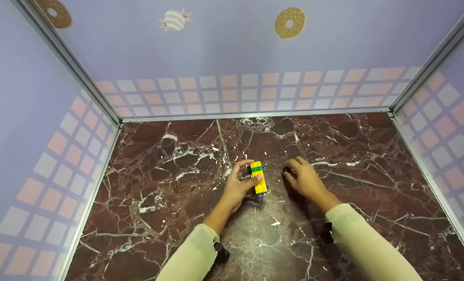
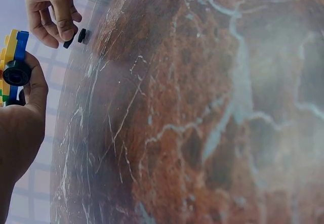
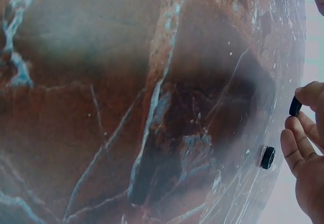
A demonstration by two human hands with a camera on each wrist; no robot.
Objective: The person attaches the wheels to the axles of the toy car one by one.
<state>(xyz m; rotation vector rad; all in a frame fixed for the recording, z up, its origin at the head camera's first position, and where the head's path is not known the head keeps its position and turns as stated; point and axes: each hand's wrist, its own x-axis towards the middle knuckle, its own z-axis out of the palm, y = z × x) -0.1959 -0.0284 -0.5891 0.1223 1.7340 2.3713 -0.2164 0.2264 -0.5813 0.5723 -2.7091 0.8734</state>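
right hand [image 3: 310, 166] — pinches black wheel [image 3: 295, 106] | second wheel [image 3: 269, 158] — on marbled surface [image 3: 121, 123]

One toy [image 1: 257, 170], perhaps four wheels [image 3: 268, 158]

Soft glare on marbled surface [image 1: 255, 234]

Left wrist view: brick toy [image 2: 12, 62] cut off at left edge. Right wrist view: right hand [image 3: 311, 166] cropped at right edge. Head view: black disc [image 1: 285, 170], center right, partly hidden, tiny.
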